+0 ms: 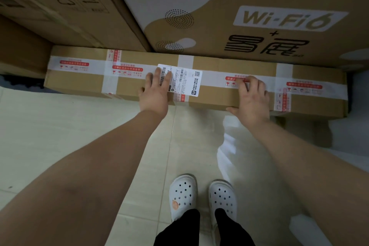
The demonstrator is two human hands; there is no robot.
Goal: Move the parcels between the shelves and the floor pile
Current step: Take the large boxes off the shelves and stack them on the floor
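Note:
A long flat cardboard parcel [217, 88] lies on the floor against bigger boxes, banded with white and red tape, and a white shipping label [185, 80] sits near its middle. My left hand [154, 91] lies flat on its top, fingers spread over the label's left edge. My right hand [251, 96] clasps the near edge right of the label, fingers bent on top and thumb against the front face.
A large Wi-Fi 6 carton [259, 12] and a plain brown carton [65, 6] stand right behind the parcel. Another box [18, 50] is at the far left. Pale floor tiles [69, 126] lie in front, with my white clogs [201, 195] below.

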